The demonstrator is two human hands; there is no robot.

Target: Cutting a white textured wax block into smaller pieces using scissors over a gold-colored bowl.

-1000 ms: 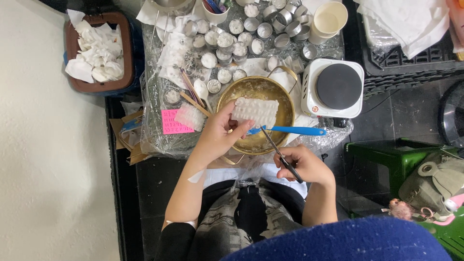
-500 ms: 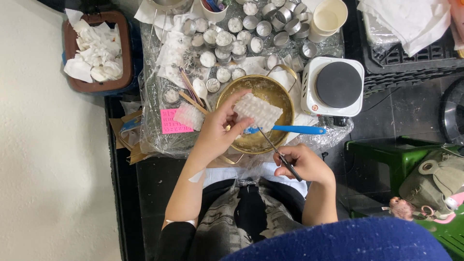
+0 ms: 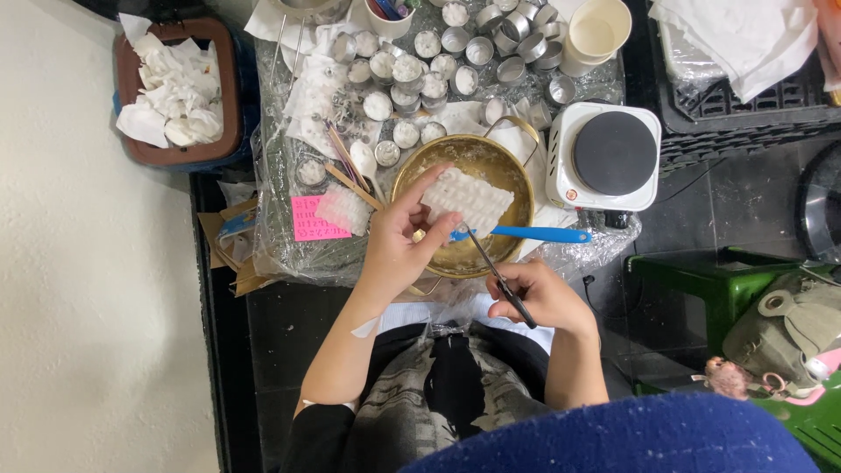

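scissor handles (image 3: 519, 308) (inside the right hand (image 3: 541, 296)) mostly hidden

Square pink note (image 3: 314, 218) with dark writing, on plastic-covered table's left edge

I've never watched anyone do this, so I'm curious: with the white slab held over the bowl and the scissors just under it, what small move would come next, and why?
Probably closing the scissors on the near edge of the white slab. The left hand holds the slab tilted over the brass bowl, and the right hand points the blade tips at its lower edge, so any cut pieces should drop into the bowl.

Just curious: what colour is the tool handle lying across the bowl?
Bright blue handle, seen in the head view.
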